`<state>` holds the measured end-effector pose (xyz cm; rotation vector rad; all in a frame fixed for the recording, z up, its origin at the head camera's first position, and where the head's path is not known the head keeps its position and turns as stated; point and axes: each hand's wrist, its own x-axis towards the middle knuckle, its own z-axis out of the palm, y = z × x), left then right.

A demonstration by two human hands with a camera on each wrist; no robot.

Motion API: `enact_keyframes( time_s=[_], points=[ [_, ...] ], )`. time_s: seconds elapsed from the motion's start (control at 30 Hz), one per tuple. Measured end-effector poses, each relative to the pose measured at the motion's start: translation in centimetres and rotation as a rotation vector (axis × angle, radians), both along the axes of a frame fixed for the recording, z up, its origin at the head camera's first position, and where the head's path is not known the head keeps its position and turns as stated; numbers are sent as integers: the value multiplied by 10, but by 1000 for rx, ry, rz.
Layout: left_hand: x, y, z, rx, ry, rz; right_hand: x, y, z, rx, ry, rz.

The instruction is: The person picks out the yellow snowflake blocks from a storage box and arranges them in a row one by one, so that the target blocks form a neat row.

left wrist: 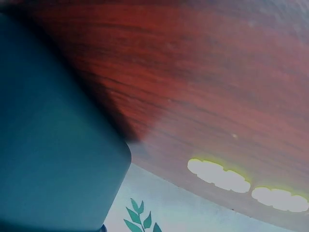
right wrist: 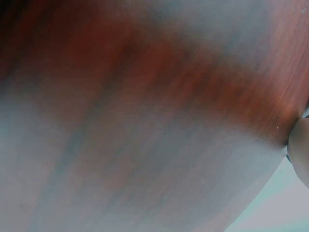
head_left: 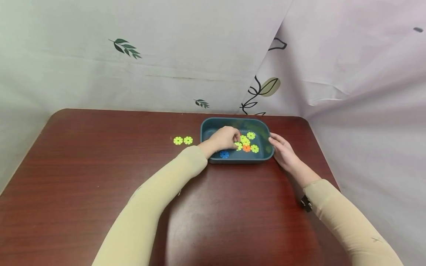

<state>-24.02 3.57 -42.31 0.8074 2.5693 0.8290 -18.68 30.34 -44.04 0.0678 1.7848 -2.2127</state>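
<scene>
A dark blue-green rectangular basin point(head_left: 236, 161) stands near the table's far edge. Inside it lie several yellow notched plastic discs point(head_left: 251, 135), an orange disc point(head_left: 246, 148) and a blue disc point(head_left: 224, 154). My left hand point(head_left: 223, 138) reaches over the basin's left side and pinches a yellow disc point(head_left: 238, 146) between thumb and fingers. At the right end, my right hand point(head_left: 283, 151) holds the rim. The left wrist view has the basin's outer wall point(left wrist: 58, 135) but not the fingers. A bit of a finger point(right wrist: 300, 150) shows in the right wrist view.
Two yellow discs point(head_left: 183, 140) lie side by side on the brown wooden table point(head_left: 100, 166), left of the basin. Behind the table hangs a pale cloth point(head_left: 166, 74) with leaf prints, and more cloth runs along the right side.
</scene>
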Motion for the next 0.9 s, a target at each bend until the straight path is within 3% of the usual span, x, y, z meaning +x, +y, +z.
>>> enact_keyframes(
  time_s=[0.57,0.9],
  points=[
    [-1,-13,4,136,6,22,-2,-2,-2,12,6,7],
    [-4,-36,23,192,5,102,-3,-4,-2,13,5,15]
  ],
)
